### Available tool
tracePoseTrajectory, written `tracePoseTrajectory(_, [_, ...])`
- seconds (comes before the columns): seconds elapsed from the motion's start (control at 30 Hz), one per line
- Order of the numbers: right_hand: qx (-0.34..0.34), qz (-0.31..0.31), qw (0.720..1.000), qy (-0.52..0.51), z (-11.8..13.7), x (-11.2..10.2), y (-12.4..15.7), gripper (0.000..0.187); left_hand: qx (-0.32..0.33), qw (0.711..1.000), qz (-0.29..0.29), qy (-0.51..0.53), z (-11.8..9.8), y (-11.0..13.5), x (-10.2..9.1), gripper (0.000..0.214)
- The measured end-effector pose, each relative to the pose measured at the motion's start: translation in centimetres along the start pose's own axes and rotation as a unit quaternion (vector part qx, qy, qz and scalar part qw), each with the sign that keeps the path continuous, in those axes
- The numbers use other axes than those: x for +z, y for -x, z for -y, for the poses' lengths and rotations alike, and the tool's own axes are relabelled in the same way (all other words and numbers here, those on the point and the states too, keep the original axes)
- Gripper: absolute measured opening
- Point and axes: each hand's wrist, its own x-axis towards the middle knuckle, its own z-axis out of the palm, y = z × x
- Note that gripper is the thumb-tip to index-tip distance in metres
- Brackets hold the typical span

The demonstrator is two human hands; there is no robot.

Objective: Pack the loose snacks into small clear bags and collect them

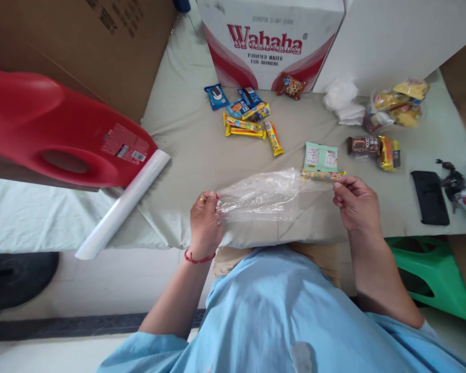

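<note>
A clear plastic bag (262, 196) is stretched sideways above the table's front part. My left hand (206, 220) is closed on its bunched left end, thumb on top. At the other side my right hand (356, 203) pinches the thin see-through right end between thumb and fingers. Just beyond the bag lie a mint-green snack packet (321, 157) and a yellow wrapped bar (324, 175), close to my right fingers. Farther back is a loose group of small snacks, including yellow wrapped bars (244, 129) and a blue packet (216, 97).
A roll of plastic (124, 204) overhangs the front edge beside a large red jug (62, 129). At the back stands a Wahaha carton (272, 41). To the right are a snack-filled tub (396, 122), a brown cocoa packet (363, 146), tissues (344, 101) and a black phone (430, 198).
</note>
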Motion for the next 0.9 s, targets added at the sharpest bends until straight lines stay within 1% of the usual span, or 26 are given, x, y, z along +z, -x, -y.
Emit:
tracePoseTrajectory(0.07, [0.032, -0.005, 0.999, 0.007, -0.3, -0.7, -0.5, 0.036, -0.012, 1.000, 0.002, -0.001, 0.1, -0.2, -0.5, 0.030])
tracePoseTrajectory(0.13, [0.079, 0.014, 0.997, -0.009, 0.3, -1.8, -1.1, 0.040, -0.026, 0.999, 0.018, -0.009, -0.1, -0.3, -1.0, 0.029])
tracePoseTrajectory(0.23, [0.155, 0.097, 0.982, -0.049, 2.5, -3.4, -2.8, 0.041, -0.043, 0.997, 0.047, -0.037, -0.4, -0.1, -1.7, 0.031])
tracePoseTrajectory(0.3, [0.160, 0.149, 0.974, -0.059, 4.0, -3.5, -4.5, 0.039, -0.058, 0.995, 0.066, -0.052, -0.4, 0.4, -2.1, 0.033])
tracePoseTrajectory(0.37, [0.128, 0.173, 0.975, -0.056, 4.7, -2.4, -6.4, 0.036, -0.070, 0.993, 0.078, -0.056, -0.2, 1.0, -2.3, 0.036])
tracePoseTrajectory(0.43, [0.089, 0.166, 0.981, -0.051, 4.5, -0.4, -8.2, 0.036, -0.074, 0.992, 0.078, -0.059, 0.3, 1.7, -2.3, 0.037])
tracePoseTrajectory(0.5, [0.062, 0.130, 0.989, -0.016, 3.4, 1.8, -9.4, 0.035, -0.067, 0.994, 0.055, -0.067, 0.9, 2.3, -2.1, 0.035])
tracePoseTrajectory(0.53, [0.047, 0.104, 0.993, 0.026, 2.8, 2.7, -9.8, 0.033, -0.058, 0.995, 0.040, -0.077, 1.2, 2.7, -2.0, 0.034])
tracePoseTrajectory(0.57, [0.022, 0.077, 0.993, 0.090, 2.2, 3.4, -9.9, 0.030, -0.043, 0.994, 0.027, -0.093, 1.4, 3.0, -2.0, 0.032])
tracePoseTrajectory(0.6, [-0.016, 0.051, 0.984, 0.170, 1.7, 3.8, -9.8, 0.029, -0.023, 0.993, 0.017, -0.113, 1.5, 3.4, -1.9, 0.030])
tracePoseTrajectory(0.63, [-0.064, 0.029, 0.965, 0.251, 1.5, 3.9, -9.5, 0.028, 0.000, 0.991, 0.010, -0.135, 1.6, 3.7, -1.8, 0.028])
tracePoseTrajectory(0.7, [-0.164, -0.003, 0.911, 0.377, 2.0, 3.7, -8.7, 0.029, 0.048, 0.983, 0.002, -0.177, 1.6, 4.4, -1.8, 0.024])
tracePoseTrajectory(0.73, [-0.206, -0.009, 0.889, 0.409, 2.6, 3.6, -8.3, 0.028, 0.068, 0.978, 0.000, -0.195, 1.6, 4.7, -1.8, 0.022])
tracePoseTrajectory(0.77, [-0.237, -0.006, 0.876, 0.419, 3.5, 3.5, -7.8, 0.026, 0.085, 0.974, 0.000, -0.212, 1.6, 4.9, -1.8, 0.021])
tracePoseTrajectory(0.8, [-0.260, 0.008, 0.871, 0.416, 4.5, 3.7, -7.5, 0.023, 0.101, 0.968, 0.001, -0.228, 1.6, 5.1, -1.9, 0.020])
tracePoseTrajectory(0.83, [-0.276, 0.039, 0.870, 0.406, 5.5, 4.1, -7.2, 0.021, 0.115, 0.964, 0.002, -0.242, 1.7, 5.3, -1.9, 0.019])
tracePoseTrajectory(0.87, [-0.285, 0.087, 0.869, 0.395, 6.4, 4.8, -7.2, 0.021, 0.128, 0.959, 0.004, -0.252, 1.7, 5.4, -1.9, 0.019])
tracePoseTrajectory(0.9, [-0.286, 0.147, 0.864, 0.387, 7.0, 5.6, -7.3, 0.021, 0.140, 0.956, 0.005, -0.259, 1.8, 5.5, -1.9, 0.018])
